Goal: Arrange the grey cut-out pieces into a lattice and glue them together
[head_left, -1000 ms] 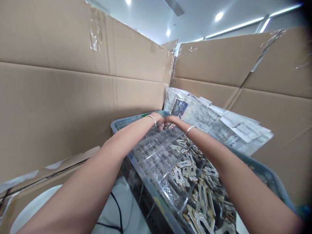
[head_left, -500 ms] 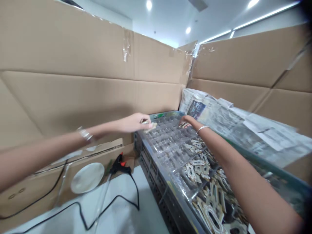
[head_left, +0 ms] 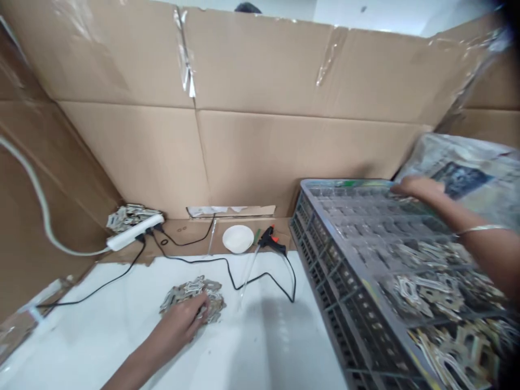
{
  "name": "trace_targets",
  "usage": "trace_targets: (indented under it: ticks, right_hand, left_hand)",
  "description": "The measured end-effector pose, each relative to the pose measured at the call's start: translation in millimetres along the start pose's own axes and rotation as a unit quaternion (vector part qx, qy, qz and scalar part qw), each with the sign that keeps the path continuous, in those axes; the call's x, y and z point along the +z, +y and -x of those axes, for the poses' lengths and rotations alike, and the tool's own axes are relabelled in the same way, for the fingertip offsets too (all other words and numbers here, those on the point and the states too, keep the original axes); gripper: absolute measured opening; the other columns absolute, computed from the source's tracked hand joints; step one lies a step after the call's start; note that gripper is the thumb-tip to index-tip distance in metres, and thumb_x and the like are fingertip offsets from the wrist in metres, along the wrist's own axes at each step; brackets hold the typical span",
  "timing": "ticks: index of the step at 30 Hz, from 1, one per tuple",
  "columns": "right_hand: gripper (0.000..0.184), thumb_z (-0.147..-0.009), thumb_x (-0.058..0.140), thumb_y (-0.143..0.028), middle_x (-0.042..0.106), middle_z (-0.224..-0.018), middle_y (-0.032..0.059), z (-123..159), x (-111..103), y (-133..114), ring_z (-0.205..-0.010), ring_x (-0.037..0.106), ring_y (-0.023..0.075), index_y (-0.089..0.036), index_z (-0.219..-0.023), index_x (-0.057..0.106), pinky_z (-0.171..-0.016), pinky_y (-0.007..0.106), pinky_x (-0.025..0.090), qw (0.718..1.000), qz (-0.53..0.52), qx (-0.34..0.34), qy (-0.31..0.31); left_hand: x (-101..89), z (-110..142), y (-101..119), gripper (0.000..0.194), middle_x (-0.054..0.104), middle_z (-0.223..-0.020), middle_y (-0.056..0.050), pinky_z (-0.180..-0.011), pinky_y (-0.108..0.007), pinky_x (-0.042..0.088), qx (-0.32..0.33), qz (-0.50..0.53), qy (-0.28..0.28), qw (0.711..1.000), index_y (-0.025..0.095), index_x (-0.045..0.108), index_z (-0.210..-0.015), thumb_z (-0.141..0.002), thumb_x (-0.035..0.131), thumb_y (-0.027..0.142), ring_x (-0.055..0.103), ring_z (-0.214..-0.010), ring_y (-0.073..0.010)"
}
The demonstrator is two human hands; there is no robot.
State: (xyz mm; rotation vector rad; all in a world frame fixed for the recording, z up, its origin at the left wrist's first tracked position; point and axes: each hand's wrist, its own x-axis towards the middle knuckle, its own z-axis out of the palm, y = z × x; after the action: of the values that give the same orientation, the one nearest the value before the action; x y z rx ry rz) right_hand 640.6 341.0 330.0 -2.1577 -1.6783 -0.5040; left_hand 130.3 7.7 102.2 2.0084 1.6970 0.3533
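Observation:
My left hand (head_left: pixel 189 317) is at a loose pile of flat, cut-out pieces (head_left: pixel 195 284) on the white table. Its fingers are curled in at the pile's near right side, and what they grip, if anything, is hidden. My right hand (head_left: pixel 420 187) hovers over the far right corner of a crate (head_left: pixel 325 216), blurred, its fingertips mostly hidden. Clear divided trays (head_left: pixel 357 216) lie in the crate. More frame-like cut-out pieces (head_left: pixel 430 292) fill their nearer compartments.
Cardboard walls (head_left: pixel 260 151) stand behind and at the sides. Between pile and crate are a white dish (head_left: pixel 238 239), a black glue gun (head_left: pixel 268 238) and its cable. A power strip (head_left: pixel 136 233) lies at the left, beside another heap of pieces (head_left: pixel 132 216). Newspaper (head_left: pixel 463 173) covers something at the right.
My left hand has moved from the trays, where it held a pale piece, to the pile on the table. My right hand remains over the crate's far end. The view has swung left.

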Motion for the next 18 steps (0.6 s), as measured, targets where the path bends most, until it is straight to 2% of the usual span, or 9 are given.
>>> trace_targets:
  ticks: [1, 3, 5, 6, 7, 10, 13, 15, 18]
  right_hand:
    - [0.044, -0.084, 0.065, -0.043, 0.067, -0.094, 0.0342, -5.1, -9.3, -9.6, -0.097, 0.066, 0.0317, 0.000, -0.085, 0.075, -0.063, 0.041, 0.038, 0.998, 0.020, 0.033, -0.054]
    - [0.048, -0.086, 0.059, -0.046, 0.068, -0.100, 0.0312, 0.2, -30.3, -42.2, -0.102, 0.064, 0.0313, -0.003, -0.096, 0.076, -0.061, 0.040, 0.034, 0.999, -0.001, -0.014, -0.047]
    - [0.042, -0.087, 0.058, -0.044, 0.072, -0.100, 0.0216, 34.9, -48.7, -92.7, -0.099, 0.065, 0.0255, -0.009, -0.101, 0.076, -0.065, 0.034, 0.036, 0.986, -0.090, -0.141, -0.014]
    - [0.036, -0.088, 0.057, -0.040, 0.073, -0.098, 0.0160, 63.5, -54.4, -122.8, -0.093, 0.066, 0.0219, -0.012, -0.101, 0.075, -0.067, 0.031, 0.038, 0.965, -0.140, -0.221, -0.022]
    - [0.030, -0.088, 0.057, -0.036, 0.074, -0.096, 0.0110, 98.0, -56.8, -154.5, -0.088, 0.066, 0.0189, -0.015, -0.099, 0.075, -0.068, 0.028, 0.040, 0.937, -0.179, -0.292, -0.064]
    - [0.024, -0.086, 0.055, -0.036, 0.075, -0.088, 0.0053, 214.6, -43.4, -244.4, -0.078, 0.067, 0.0194, -0.020, -0.088, 0.074, -0.064, 0.025, 0.042, 0.840, -0.168, -0.457, -0.239]
    - [0.026, -0.084, 0.054, -0.038, 0.075, -0.091, 0.0081, 306.9, -11.9, -305.8, -0.085, 0.068, 0.0244, -0.021, -0.093, 0.071, -0.065, 0.027, 0.044, 0.740, -0.133, -0.561, -0.346]
    - [0.029, -0.084, 0.051, -0.039, 0.074, -0.095, 0.0102, 342.2, 6.6, -326.9, -0.089, 0.069, 0.0268, -0.020, -0.096, 0.070, -0.067, 0.029, 0.045, 0.715, -0.118, -0.570, -0.386]
    - [0.032, -0.083, 0.051, -0.041, 0.074, -0.098, 0.0124, 364.7, 20.3, -337.0, -0.091, 0.069, 0.0294, -0.020, -0.098, 0.069, -0.070, 0.032, 0.047, 0.688, -0.114, -0.578, -0.424]
  left_hand:
    - [3.6, 3.5, -7.6, 0.017, 0.066, -0.089, -0.004, -0.070, -0.029, 0.045, -0.007, -0.016, 0.013, 1.000, 0.023, 0.053, -0.093, -0.095, 0.036, 0.027, 0.064, -0.080, -0.0217]
    - [8.2, 6.1, -19.0, 0.016, 0.066, -0.092, -0.005, -0.070, -0.031, 0.046, -0.009, -0.051, 0.037, 0.998, 0.023, 0.053, -0.094, -0.091, 0.037, 0.022, 0.064, -0.084, -0.0230]
    - [11.0, 4.0, -27.1, 0.020, 0.066, -0.099, -0.007, -0.076, -0.034, 0.048, 0.004, -0.077, 0.060, 0.995, 0.022, 0.053, -0.098, -0.088, 0.037, 0.016, 0.064, -0.092, -0.0244]
    - [12.1, 2.0, -30.4, 0.022, 0.066, -0.103, -0.008, -0.080, -0.036, 0.049, 0.014, -0.087, 0.072, 0.994, 0.021, 0.052, -0.100, -0.086, 0.037, 0.014, 0.063, -0.096, -0.0251]
    - [13.1, -0.2, -33.5, 0.023, 0.065, -0.105, -0.009, -0.083, -0.038, 0.049, 0.023, -0.096, 0.085, 0.992, 0.020, 0.052, -0.102, -0.085, 0.037, 0.014, 0.062, -0.099, -0.0260]
    - [15.2, -5.1, -41.6, 0.021, 0.064, -0.105, -0.012, -0.085, -0.041, 0.049, 0.035, -0.113, 0.118, 0.986, 0.018, 0.053, -0.102, -0.089, 0.037, 0.017, 0.061, -0.098, -0.0275]
    - [14.8, -4.7, -48.1, 0.019, 0.062, -0.100, -0.012, -0.083, -0.042, 0.050, 0.036, -0.119, 0.135, 0.983, 0.018, 0.054, -0.099, -0.093, 0.036, 0.023, 0.060, -0.094, -0.0276]
    - [13.6, -2.2, -51.7, 0.018, 0.060, -0.098, -0.012, -0.083, -0.043, 0.049, 0.036, -0.112, 0.141, 0.983, 0.017, 0.054, -0.097, -0.094, 0.037, 0.024, 0.058, -0.093, -0.0278]
    - [13.0, 2.3, -56.3, 0.015, 0.058, -0.098, -0.012, -0.085, -0.044, 0.048, 0.042, -0.081, 0.149, 0.985, 0.016, 0.054, -0.096, -0.093, 0.042, 0.023, 0.055, -0.093, -0.0279]
